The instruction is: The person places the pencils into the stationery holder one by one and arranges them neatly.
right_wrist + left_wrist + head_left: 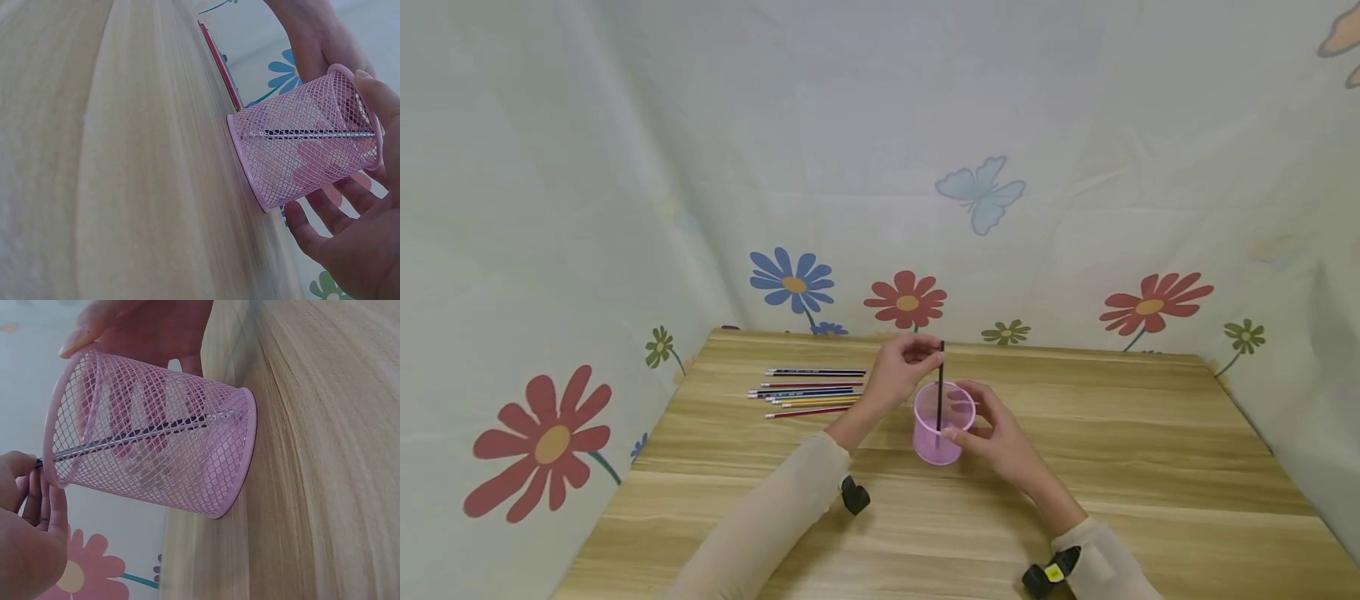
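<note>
A pink mesh pencil cup (937,450) stands upright on the table. With thumb and fingers around its rim and side, my right hand (1000,433) holds it from the right. Above the opening, my left hand (895,371) pinches the upper end of a dark pencil (941,383). Through the mesh in the left wrist view, the pencil (150,432) slants down inside the cup (228,469), its pale end near the base. The right wrist view shows the same pencil (312,134) within the cup, and no other pencil inside.
Several pencils (812,392) lie in a loose group on the wooden table (1135,450), left of the cup and partly behind the left hand. A flower-printed curtain (850,208) borders the table's back and sides. Small dark devices (855,495) are strapped at both wrists.
</note>
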Motion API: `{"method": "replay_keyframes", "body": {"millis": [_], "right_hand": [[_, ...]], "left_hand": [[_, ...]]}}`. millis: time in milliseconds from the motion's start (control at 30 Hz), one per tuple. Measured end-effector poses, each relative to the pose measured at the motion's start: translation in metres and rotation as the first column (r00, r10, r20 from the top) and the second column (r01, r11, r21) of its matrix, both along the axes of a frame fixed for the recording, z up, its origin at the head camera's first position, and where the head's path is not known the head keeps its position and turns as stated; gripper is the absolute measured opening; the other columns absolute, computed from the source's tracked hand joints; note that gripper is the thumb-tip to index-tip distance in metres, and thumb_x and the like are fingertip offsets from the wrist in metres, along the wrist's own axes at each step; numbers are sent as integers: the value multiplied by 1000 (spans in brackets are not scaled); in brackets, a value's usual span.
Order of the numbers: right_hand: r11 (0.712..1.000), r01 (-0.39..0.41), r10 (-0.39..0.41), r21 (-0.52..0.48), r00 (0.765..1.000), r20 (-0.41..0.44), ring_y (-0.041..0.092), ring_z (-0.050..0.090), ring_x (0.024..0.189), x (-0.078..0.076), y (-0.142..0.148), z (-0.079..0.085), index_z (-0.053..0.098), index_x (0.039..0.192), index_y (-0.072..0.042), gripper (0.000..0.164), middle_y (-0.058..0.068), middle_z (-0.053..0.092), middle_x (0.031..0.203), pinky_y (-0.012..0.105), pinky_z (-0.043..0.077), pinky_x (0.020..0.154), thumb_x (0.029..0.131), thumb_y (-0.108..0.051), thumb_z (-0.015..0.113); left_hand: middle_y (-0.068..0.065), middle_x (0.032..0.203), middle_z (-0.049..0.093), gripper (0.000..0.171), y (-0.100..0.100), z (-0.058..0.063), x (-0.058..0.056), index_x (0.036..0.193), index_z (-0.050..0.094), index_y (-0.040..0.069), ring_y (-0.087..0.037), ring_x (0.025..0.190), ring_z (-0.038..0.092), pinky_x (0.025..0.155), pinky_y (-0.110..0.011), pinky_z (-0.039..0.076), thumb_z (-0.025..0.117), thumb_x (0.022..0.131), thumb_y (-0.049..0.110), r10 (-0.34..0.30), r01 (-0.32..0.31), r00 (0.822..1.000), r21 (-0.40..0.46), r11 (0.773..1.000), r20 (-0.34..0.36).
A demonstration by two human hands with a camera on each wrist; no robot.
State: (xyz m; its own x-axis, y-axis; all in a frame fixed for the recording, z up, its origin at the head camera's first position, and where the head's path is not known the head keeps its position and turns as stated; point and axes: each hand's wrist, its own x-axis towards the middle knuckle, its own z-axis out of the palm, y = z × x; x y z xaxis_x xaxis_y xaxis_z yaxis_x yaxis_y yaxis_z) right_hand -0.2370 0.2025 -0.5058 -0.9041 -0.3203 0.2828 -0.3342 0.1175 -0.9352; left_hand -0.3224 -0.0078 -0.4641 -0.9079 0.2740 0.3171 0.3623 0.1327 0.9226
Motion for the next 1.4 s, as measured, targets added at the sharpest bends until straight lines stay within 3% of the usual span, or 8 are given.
{"method": "replay_keyframes", "body": {"millis": [533,733,900,1067,1200,1400], "right_hand": [[999,20,-20,25,1000,3,46,52,136,-1,-1,-1,43,157,-11,74,19,52,152,61,52,104,94,-9,81],[1000,20,-20,8,1000,-6,45,51,138,-1,-2,-3,41,157,-5,76,21,51,153,58,52,105,93,-6,81],[1000,20,-20,8,1000,-6,47,50,139,-1,0,-4,43,157,-8,73,21,52,152,62,50,106,93,-5,81],[1000,22,-22,9,1000,0,47,50,139,1,2,-3,43,156,-8,74,20,52,152,63,49,106,93,-6,81],[1000,26,-26,8,1000,5,46,50,139,2,2,-1,42,156,-6,75,21,51,152,63,49,107,93,-6,82],[1000,9,-9,7,1000,10,48,48,139,1,2,-2,43,156,-10,73,23,50,152,63,47,108,94,-6,81]], "left_hand": [[-3,111,73,24,-3,0,-3,121,73,10,-18,102,71,94,-31,58,77,100,20,5,-3,998,-31,1000,63],[-3,113,73,26,-12,4,-5,124,73,12,-18,102,72,96,-37,59,76,101,24,-36,40,994,-42,998,103],[-1,114,74,30,-33,11,-7,126,72,11,-28,109,72,100,-49,57,75,101,29,-51,61,990,-70,996,131],[-1,110,75,31,-59,19,-10,124,74,9,-37,110,69,95,-52,57,76,101,30,-44,54,995,-117,992,85],[-2,108,75,28,-81,22,-11,119,75,10,-32,103,70,89,-48,59,77,100,30,-35,42,998,-170,984,42],[-1,106,75,24,-113,17,-9,113,76,16,-19,96,71,83,-36,59,78,99,35,34,-19,998,-280,960,48]]}}
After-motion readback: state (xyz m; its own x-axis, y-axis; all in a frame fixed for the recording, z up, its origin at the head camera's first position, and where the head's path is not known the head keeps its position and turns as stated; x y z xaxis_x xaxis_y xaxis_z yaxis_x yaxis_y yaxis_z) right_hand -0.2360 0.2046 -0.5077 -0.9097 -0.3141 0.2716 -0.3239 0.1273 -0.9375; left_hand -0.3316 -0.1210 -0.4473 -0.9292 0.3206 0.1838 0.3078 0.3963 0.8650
